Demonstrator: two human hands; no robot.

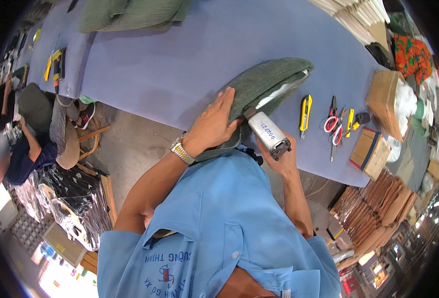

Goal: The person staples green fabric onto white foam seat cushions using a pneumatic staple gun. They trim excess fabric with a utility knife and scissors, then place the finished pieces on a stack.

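A dark green fabric-covered cushion (pixel 259 87) lies tilted at the table's near edge, against my shirt front. Along its side a white strip shows in the gap of the fabric. My left hand (pixel 213 119) rests on the cushion, fingers stretched out over the fabric and thumb near its edge. In my right hand (pixel 282 158) is a silver staple gun (pixel 268 130), its nose touching the cushion's open side or very close to it. The gun's body partly hides my right fingers and its handle.
Right on the table (pixel 145 64) lie a yellow utility knife (pixel 305 115), red-handled scissors (pixel 331 121), a smaller cutter (pixel 350 121) and boxes (pixel 371 153). More green fabric (pixel 135 15) lies at the far side. A glue gun (pixel 58 64) is far left; a co-worker (pixel 30 154) sits there.
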